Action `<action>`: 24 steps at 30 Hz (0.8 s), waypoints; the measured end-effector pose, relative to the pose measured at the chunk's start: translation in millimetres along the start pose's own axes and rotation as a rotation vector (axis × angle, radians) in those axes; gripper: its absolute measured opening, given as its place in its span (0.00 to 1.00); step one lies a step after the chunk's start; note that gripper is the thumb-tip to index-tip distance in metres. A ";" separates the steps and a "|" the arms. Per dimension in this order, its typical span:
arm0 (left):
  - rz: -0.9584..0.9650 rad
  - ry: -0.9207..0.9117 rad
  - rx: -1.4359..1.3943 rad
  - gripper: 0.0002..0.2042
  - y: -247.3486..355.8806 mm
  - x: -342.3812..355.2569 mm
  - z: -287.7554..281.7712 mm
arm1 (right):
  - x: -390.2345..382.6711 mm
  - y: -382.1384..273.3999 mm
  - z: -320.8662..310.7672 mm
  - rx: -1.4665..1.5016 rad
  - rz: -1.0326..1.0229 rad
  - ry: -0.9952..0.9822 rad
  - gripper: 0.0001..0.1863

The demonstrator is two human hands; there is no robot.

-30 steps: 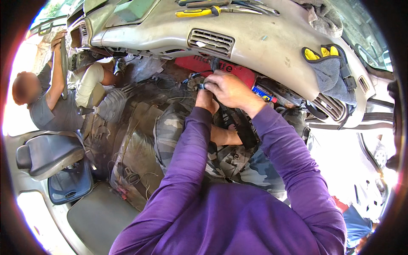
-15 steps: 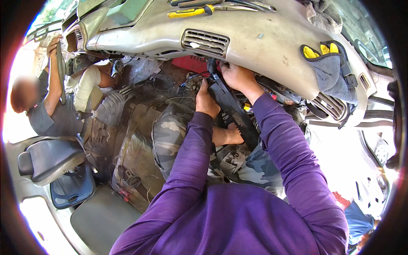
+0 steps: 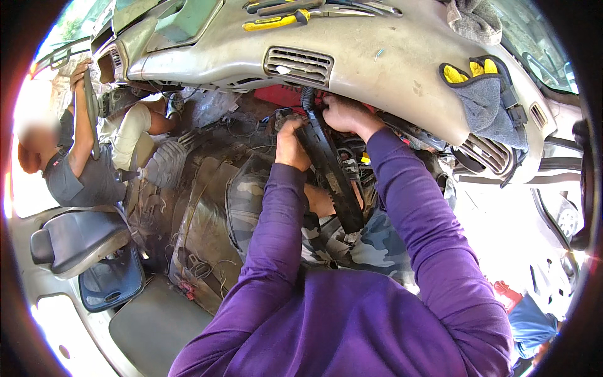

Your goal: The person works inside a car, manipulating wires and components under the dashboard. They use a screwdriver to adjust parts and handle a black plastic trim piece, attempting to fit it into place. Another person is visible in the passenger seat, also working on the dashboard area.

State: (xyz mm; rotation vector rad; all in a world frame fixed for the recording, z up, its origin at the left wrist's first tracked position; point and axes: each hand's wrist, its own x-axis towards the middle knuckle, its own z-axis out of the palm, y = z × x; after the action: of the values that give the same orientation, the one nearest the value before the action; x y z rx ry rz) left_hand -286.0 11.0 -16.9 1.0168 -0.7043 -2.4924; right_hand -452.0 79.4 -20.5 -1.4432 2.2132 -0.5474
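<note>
A long black plastic wiring channel (image 3: 336,182) slants down from under the dashboard, its lower end over my camouflage-clad legs. Black corrugated conduit (image 3: 308,98) runs from its top end. My left hand (image 3: 293,146) is closed at the channel's upper left edge, the thumb laid against it and the other fingers mostly hidden behind. Just right of the conduit, my right hand (image 3: 349,115) reaches beneath the dashboard lip with curled fingers; what they hold, if anything, is hidden. Thin wires (image 3: 267,118) hang left of my left hand.
On the dashboard (image 3: 402,75) lie yellow-handled pliers (image 3: 276,22), more tools and grey-and-yellow gloves (image 3: 480,94). At the far left a person (image 3: 69,151) grips a dark panel by the open door. A gear lever boot (image 3: 164,164) and a folded seat (image 3: 81,239) stand left of me.
My left hand has moved left with the wiring channel, whose lower end has swung left and down. My right hand has shifted slightly left, still under the dashboard lip.
</note>
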 end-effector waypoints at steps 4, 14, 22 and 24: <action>0.149 -0.043 0.253 0.18 -12.8 -3.9 -2.8 | -35.8 -10.1 -34.2 -0.045 0.077 0.126 0.21; 0.134 0.126 0.283 0.21 -20.3 2.8 15.8 | -48.5 11.0 -44.3 -0.054 0.037 0.180 0.25; 0.223 0.281 0.491 0.28 -7.9 2.3 27.0 | -43.7 7.2 -31.6 0.002 0.086 0.119 0.24; 0.249 0.271 0.511 0.27 -3.8 1.1 25.8 | -40.5 6.5 -29.2 0.002 0.129 0.068 0.22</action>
State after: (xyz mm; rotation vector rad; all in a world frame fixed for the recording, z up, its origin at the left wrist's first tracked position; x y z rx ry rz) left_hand -305.9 21.6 -3.8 1.3101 -1.3232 -1.9504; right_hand -458.6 121.7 5.9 -1.2878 2.3385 -0.5622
